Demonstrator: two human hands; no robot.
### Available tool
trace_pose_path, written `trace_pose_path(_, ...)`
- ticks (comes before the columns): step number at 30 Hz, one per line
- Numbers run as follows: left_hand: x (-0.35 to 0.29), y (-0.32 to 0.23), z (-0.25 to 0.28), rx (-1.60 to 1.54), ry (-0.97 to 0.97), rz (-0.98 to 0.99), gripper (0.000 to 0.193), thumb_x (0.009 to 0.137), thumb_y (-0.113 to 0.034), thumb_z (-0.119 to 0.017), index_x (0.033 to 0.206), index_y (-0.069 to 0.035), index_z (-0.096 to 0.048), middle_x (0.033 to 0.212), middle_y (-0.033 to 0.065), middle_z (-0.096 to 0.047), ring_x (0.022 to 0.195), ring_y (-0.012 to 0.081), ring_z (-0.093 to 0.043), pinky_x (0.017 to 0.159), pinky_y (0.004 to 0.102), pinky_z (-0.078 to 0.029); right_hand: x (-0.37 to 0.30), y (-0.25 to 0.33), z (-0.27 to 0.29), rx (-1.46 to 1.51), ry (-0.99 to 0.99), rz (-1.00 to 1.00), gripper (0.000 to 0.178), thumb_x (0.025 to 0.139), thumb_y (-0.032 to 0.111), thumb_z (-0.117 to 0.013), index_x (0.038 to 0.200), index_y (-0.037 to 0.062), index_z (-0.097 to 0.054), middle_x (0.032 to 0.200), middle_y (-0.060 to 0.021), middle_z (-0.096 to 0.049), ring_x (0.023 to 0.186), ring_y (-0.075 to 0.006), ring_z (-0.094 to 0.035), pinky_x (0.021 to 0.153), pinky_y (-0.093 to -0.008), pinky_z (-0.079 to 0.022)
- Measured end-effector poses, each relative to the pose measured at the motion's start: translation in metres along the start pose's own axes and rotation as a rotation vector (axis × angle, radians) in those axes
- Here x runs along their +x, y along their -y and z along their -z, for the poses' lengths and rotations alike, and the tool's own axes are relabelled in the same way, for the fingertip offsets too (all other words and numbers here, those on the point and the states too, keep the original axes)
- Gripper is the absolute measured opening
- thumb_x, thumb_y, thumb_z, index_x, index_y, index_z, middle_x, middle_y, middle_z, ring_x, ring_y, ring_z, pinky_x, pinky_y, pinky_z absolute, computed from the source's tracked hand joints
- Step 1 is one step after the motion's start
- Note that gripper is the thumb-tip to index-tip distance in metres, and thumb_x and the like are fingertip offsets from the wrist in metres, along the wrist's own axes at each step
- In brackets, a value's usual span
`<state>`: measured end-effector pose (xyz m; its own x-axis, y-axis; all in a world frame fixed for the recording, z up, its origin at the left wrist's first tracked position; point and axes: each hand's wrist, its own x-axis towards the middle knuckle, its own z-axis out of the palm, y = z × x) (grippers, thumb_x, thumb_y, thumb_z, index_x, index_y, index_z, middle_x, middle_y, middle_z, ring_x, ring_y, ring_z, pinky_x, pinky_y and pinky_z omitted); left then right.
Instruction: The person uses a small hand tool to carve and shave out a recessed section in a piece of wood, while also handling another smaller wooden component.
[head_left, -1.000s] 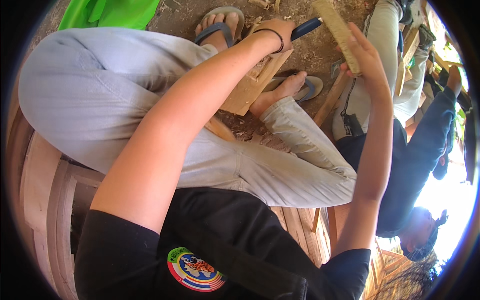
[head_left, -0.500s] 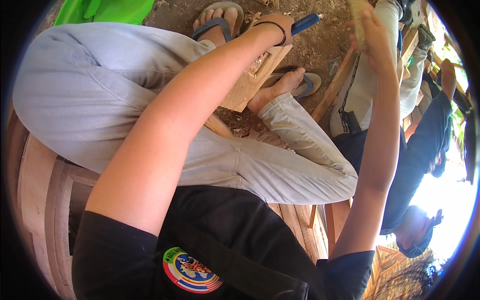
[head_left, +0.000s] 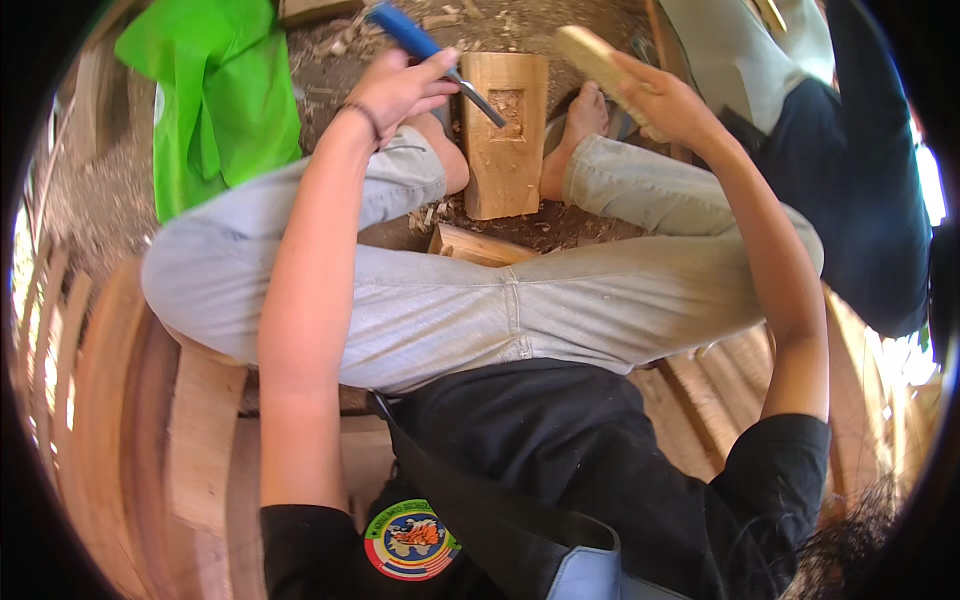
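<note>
Between my feet lies a wooden block [head_left: 503, 180] with a rectangular recess [head_left: 507, 115] cut into its face. My left hand [head_left: 392, 97] is closed around a chisel [head_left: 404, 32] with a blue handle. The chisel slants, and its metal blade reaches over the recess; I cannot tell whether the tip touches the wood. To the right of the block, my right hand [head_left: 676, 108] grips a pale wooden bar [head_left: 592, 60] by its near end. The bar's free end points up and to the left, apart from the chisel.
A bright green cloth [head_left: 225, 110] hangs at the left. Wood shavings [head_left: 340, 40] litter the dirt floor, and a smaller wood piece [head_left: 480, 245] lies behind my legs' crossing gap. Another person's light trousers [head_left: 725, 45] are close on the right. Slatted wood [head_left: 700, 390] is beneath me.
The view has swung, so the block and recess now show in full at centre. The chisel now slants over the recess, and the right hand with the bar appears nearer the block.
</note>
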<state>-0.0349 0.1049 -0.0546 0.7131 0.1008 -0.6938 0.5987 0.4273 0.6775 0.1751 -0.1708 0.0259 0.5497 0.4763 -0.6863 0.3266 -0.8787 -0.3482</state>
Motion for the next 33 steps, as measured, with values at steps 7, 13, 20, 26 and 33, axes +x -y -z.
trace_pose_path(7, 0.008, 0.008, -0.024, 0.197, -0.159, -0.186, 0.043, 0.093, -0.030, -0.077, 0.116, 0.003, -0.062, 0.109, 0.0146, -0.071, 0.096, 0.0208, -0.073, 0.087, 0.0339, -0.061, -0.027, 0.033, -0.061, -0.484, 0.029, 0.153, 0.048, 0.100, 0.032, -0.053, 0.148, 0.0243, -0.054, 0.133, -0.0231, -0.062, 0.113, -0.0453, -0.064, 0.097, -0.0513, -0.052)
trace_pose_path(13, 0.021, 0.026, -0.036, 0.536, -0.238, -0.240, 0.034, 0.090, -0.021, -0.080, 0.104, 0.006, -0.067, 0.099, 0.0120, -0.073, 0.086, 0.0171, -0.074, 0.075, 0.0264, -0.062, -0.027, 0.049, -0.065, -0.473, 0.028, 0.068, 0.046, 0.089, 0.024, -0.054, 0.134, 0.0197, -0.064, 0.120, -0.0212, -0.070, 0.109, -0.0404, -0.069, 0.091, -0.0502, -0.056)
trace_pose_path(20, 0.012, 0.026, -0.050, 0.845, -0.423, -0.357, 0.040, 0.081, -0.040, -0.080, 0.087, 0.000, -0.075, 0.077, 0.0079, -0.076, 0.075, 0.0157, -0.074, 0.071, 0.0296, -0.059, -0.027, 0.035, -0.078, -0.492, 0.016, 0.121, 0.044, 0.096, 0.026, -0.051, 0.139, 0.0222, -0.059, 0.110, -0.0273, -0.071, 0.110, -0.0435, -0.068, 0.091, -0.0510, -0.057)
trace_pose_path(26, -0.003, 0.022, -0.075, 0.927, -0.540, -0.422, 0.044, 0.075, -0.047, -0.077, 0.089, -0.006, -0.076, 0.082, 0.0110, -0.077, 0.080, 0.0255, -0.075, 0.080, 0.0364, -0.057, -0.036, 0.026, -0.078, -0.402, -0.013, 0.066, 0.047, 0.101, 0.035, -0.050, 0.148, 0.0249, -0.053, 0.130, -0.0292, -0.059, 0.117, -0.0436, -0.064, 0.096, -0.0511, -0.055)
trace_pose_path(33, 0.000, 0.042, -0.090, 1.058, -0.723, -0.535, 0.042, 0.080, -0.045, -0.079, 0.093, -0.006, -0.074, 0.092, 0.0148, -0.077, 0.090, 0.0320, -0.075, 0.085, 0.0406, -0.057, -0.035, -0.002, -0.094, -0.374, -0.146, 0.115, 0.048, 0.103, 0.040, -0.051, 0.150, 0.0300, -0.051, 0.137, -0.0232, -0.057, 0.118, -0.0416, -0.065, 0.098, -0.0519, -0.053)
